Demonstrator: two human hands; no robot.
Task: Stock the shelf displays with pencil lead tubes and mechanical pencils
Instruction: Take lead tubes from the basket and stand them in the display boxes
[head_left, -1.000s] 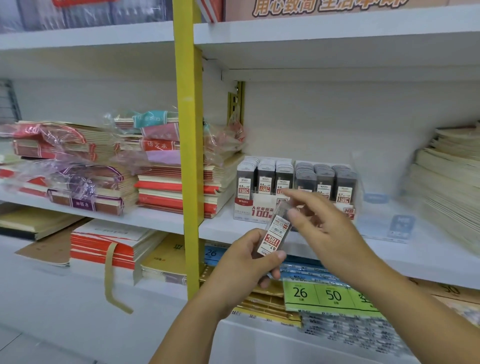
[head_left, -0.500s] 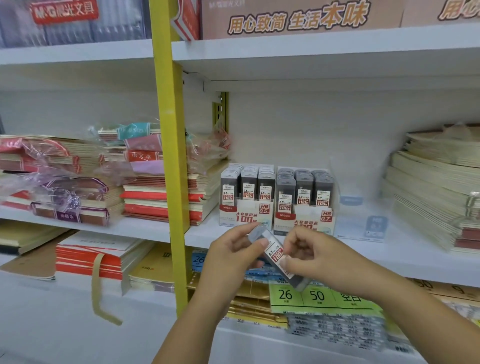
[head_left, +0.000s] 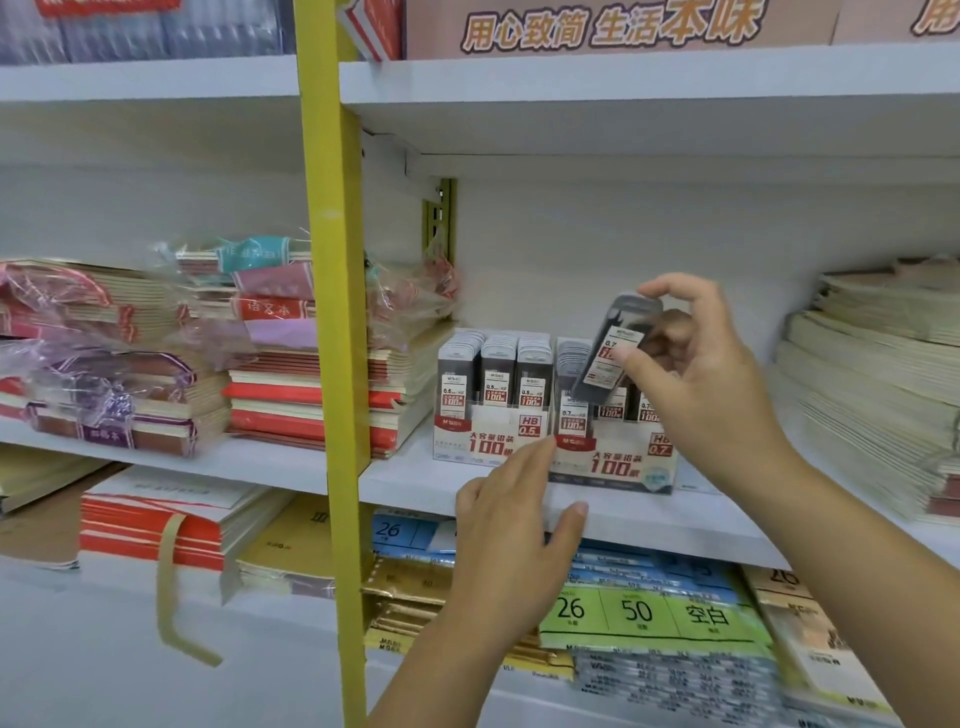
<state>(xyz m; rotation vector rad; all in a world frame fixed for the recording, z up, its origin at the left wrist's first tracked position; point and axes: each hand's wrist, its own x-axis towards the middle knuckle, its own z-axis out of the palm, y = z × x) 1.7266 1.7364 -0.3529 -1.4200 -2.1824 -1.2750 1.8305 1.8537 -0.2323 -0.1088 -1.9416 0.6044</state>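
My right hand (head_left: 696, 379) pinches a dark grey pencil lead tube (head_left: 613, 345) with a white and red 0.7 label, tilted, just above the HB 0.7 display box (head_left: 613, 462). That box stands on the white shelf (head_left: 405, 480) beside an HB 0.5 display box (head_left: 491, 431); both hold rows of upright lead tubes. My left hand (head_left: 514, 525) is lower, fingers straight, its fingertips at the front of the boxes where the two meet. It holds nothing.
A yellow upright post (head_left: 332, 312) divides the shelving left of the boxes. Wrapped notebook stacks (head_left: 291, 374) fill the shelf to the left, cream paper stacks (head_left: 878, 395) to the right. Below lie paper pads with green 26/50 labels (head_left: 644, 613). An upper shelf board (head_left: 623, 93) hangs overhead.
Both hands held the tube low in front of the shelf edge. My left hand let go and moved to the boxes' front; my right hand raised the tube over the 0.7 box.
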